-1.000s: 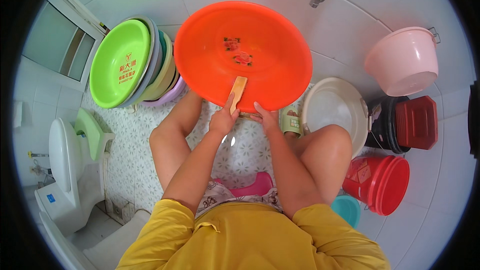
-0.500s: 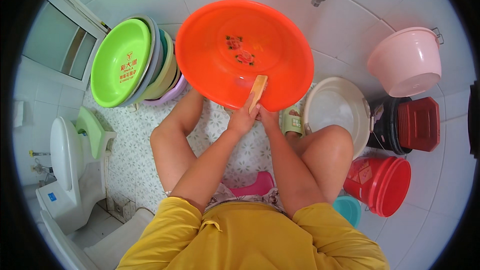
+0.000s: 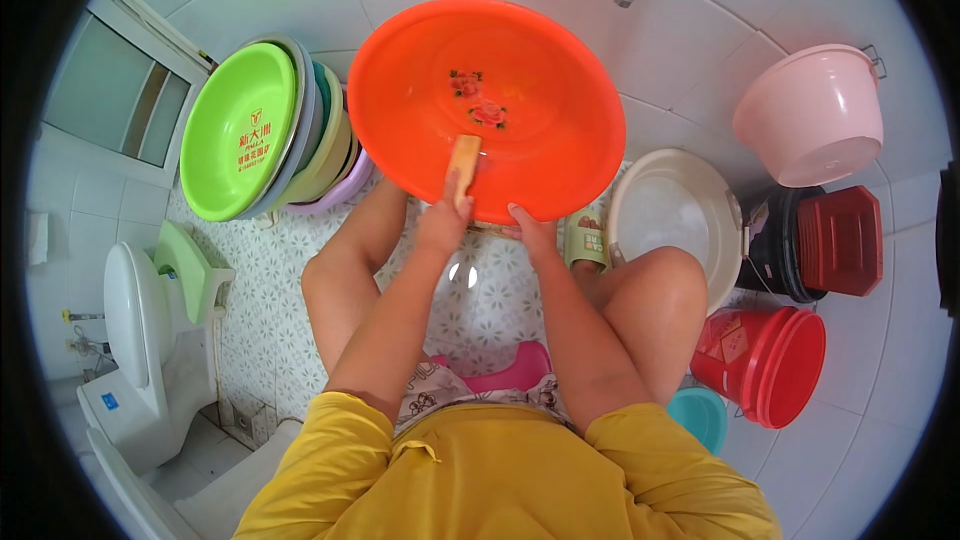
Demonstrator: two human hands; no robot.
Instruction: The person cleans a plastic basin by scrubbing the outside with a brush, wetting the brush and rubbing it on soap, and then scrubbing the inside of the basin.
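A large orange-red basin (image 3: 540, 80) with a rose print inside is tilted up, its hollow facing me. My left hand (image 3: 443, 220) is closed round a wooden scrubbing brush (image 3: 466, 155), which lies against the basin's inner wall near the lower rim. Its bristles are turned away and hidden. With the thumb over the edge, my right hand (image 3: 532, 228) grips the basin's near rim; its other fingers are behind the rim, mostly out of sight.
Nested basins with a green one (image 3: 240, 130) in front lean at the left. A beige tub (image 3: 675, 225) of cloudy water stands right of my knee, near a red bucket (image 3: 740, 360) and a black bucket (image 3: 775, 245). A pink bucket (image 3: 815, 115) hangs on the wall; a toilet (image 3: 130, 320) is left.
My left hand has slid the brush leftward along the basin's lower inside, away from my right hand. The right hand stays at the rim, and the basin has barely moved.
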